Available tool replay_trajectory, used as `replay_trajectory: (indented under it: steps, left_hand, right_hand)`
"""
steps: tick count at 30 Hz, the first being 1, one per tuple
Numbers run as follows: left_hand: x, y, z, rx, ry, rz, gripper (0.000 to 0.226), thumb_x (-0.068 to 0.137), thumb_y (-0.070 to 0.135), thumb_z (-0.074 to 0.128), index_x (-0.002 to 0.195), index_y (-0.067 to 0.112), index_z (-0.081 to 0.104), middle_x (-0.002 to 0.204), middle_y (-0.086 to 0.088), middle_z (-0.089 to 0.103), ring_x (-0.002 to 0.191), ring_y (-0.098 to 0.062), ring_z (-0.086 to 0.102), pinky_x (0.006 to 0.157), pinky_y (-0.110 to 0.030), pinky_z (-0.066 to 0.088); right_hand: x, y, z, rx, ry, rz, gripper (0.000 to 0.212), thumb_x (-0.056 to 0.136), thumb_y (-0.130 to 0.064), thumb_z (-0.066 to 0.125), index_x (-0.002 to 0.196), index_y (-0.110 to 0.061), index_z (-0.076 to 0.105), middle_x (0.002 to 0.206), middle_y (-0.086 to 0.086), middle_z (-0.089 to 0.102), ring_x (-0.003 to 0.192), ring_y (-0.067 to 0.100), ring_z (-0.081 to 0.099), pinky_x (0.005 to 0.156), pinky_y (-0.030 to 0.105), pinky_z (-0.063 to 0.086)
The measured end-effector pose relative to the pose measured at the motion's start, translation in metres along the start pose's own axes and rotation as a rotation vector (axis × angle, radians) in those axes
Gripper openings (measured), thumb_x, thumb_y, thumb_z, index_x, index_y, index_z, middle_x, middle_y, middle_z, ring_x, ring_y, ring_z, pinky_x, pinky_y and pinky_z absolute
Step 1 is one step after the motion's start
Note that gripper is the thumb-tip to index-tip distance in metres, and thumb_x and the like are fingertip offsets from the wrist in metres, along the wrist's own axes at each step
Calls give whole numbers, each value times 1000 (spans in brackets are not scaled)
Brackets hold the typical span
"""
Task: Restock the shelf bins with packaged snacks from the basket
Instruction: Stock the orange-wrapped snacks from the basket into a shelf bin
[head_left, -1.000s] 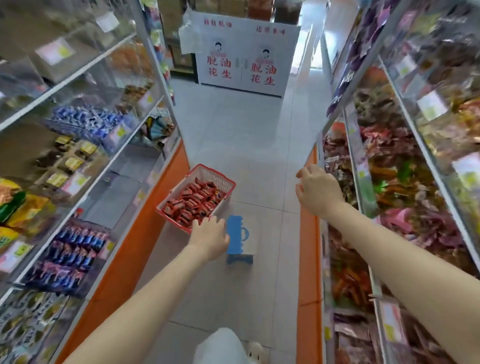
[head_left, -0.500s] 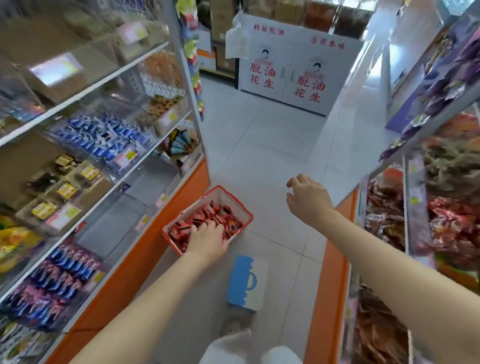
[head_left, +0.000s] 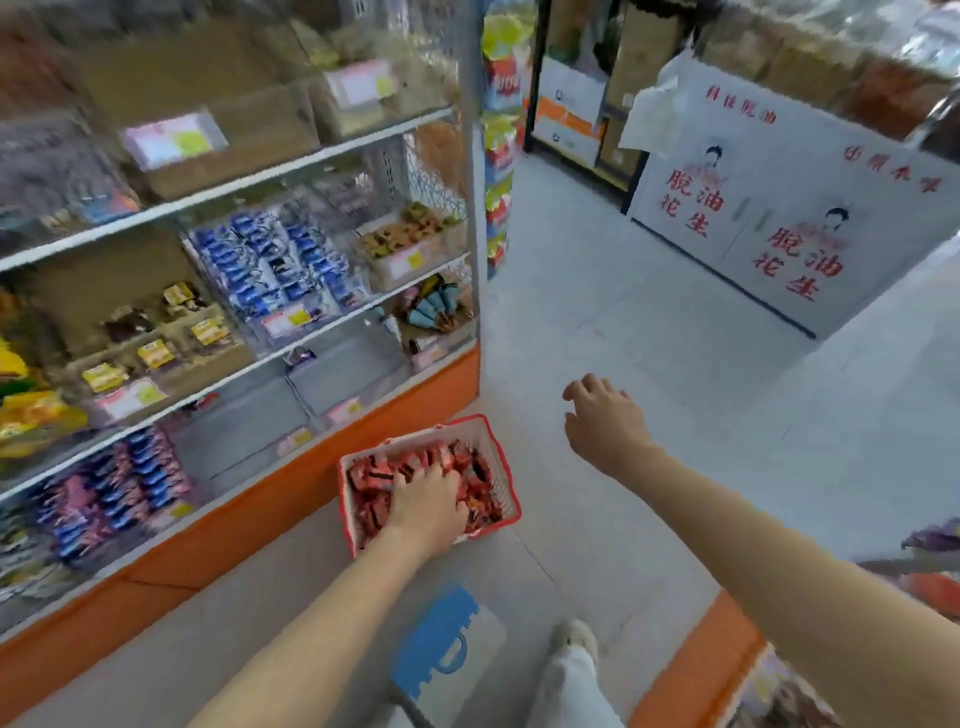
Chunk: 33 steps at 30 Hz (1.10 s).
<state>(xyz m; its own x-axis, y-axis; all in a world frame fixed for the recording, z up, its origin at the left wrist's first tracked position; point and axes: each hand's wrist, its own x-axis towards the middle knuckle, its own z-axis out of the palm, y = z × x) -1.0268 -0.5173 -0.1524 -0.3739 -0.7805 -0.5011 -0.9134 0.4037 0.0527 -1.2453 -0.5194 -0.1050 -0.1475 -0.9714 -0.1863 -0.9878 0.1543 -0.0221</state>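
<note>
Left hand (head_left: 428, 501): palm down in the red basket (head_left: 511, 501), fingers sunk among the packaged snacks (head_left: 371, 486), likely gathering a handful; blur hides whether it grips any. Right hand (head_left: 605, 421): slack, holding nothing, raised beside the basket, clear of the reach. Basket: on the floor (head_left: 623, 322) against the shelf base (head_left: 291, 499), below near-empty shelf bins (head_left: 340, 374). Blue stool (head_left: 441, 644): near the forearm, off the lifting path.

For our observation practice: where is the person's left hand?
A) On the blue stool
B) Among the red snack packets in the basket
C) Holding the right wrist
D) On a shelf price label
B: the left hand rests on the red snack packets inside the red basket.
</note>
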Motion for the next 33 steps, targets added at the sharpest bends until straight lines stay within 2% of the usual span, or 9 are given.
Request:
replay_trajectory:
  steps: [3, 6, 8, 12, 17, 20, 27, 33]
  left_hand:
    - [8, 27, -3, -59, -9, -84, 45, 98, 32, 34, 139, 16, 40, 140, -8, 42, 131, -29, 37, 108, -44, 25]
    - [14, 41, 0, -161, -10, -154, 48, 98, 33, 35, 142, 16, 35, 143, -9, 39, 134, -28, 33, 111, -45, 22]
    - [12, 45, 6, -232, -12, -202, 43, 98, 32, 35, 138, 16, 40, 145, -7, 37, 137, -28, 30, 112, -47, 20]
    - [8, 37, 21, -280, -2, -274, 30, 97, 32, 37, 121, 18, 51, 125, -3, 50, 122, -24, 44, 105, -43, 29]
    - [5, 19, 40, -278, -13, -352, 35, 98, 31, 37, 127, 17, 48, 131, -4, 48, 124, -23, 42, 106, -41, 28]
    - [14, 11, 44, -307, -23, -420, 34, 98, 30, 36, 127, 16, 48, 132, -4, 47, 124, -23, 43, 105, -42, 27]
    - [67, 19, 31, -367, -44, -619, 35, 97, 29, 39, 127, 16, 48, 134, -5, 46, 126, -26, 41, 107, -43, 26]
    - [133, 52, 2, -493, 12, -786, 32, 94, 33, 40, 120, 18, 52, 127, -3, 51, 120, -24, 46, 98, -36, 32]
  right_hand:
    - [28, 22, -4, -27, -21, -117, 36, 97, -21, 41, 131, -13, 45, 132, 6, 45, 123, 24, 43, 98, 34, 35]
    - [49, 33, -6, -41, -30, -219, 35, 97, -19, 39, 131, -12, 45, 131, 6, 46, 121, 25, 44, 96, 34, 36]
    - [60, 34, -5, -52, -44, -268, 35, 97, -19, 39, 130, -12, 46, 130, 6, 47, 120, 25, 46, 95, 34, 38]
    - [84, 25, -1, -57, -55, -318, 35, 95, -17, 41, 129, -12, 47, 130, 7, 48, 120, 26, 45, 96, 35, 38]
    - [101, 8, 12, -68, -77, -364, 37, 95, -16, 41, 131, -13, 47, 130, 7, 48, 122, 25, 45, 97, 35, 37]
    - [125, -1, 18, -104, -81, -453, 36, 95, -17, 41, 131, -15, 46, 131, 5, 48, 121, 24, 46, 97, 34, 39]
    - [221, -17, 9, -170, -110, -671, 36, 96, -18, 40, 131, -13, 45, 135, 7, 45, 125, 25, 42, 98, 35, 37]
    - [293, -19, -2, -241, -171, -895, 43, 92, -13, 43, 135, -13, 44, 137, 7, 44, 127, 25, 41, 101, 35, 36]
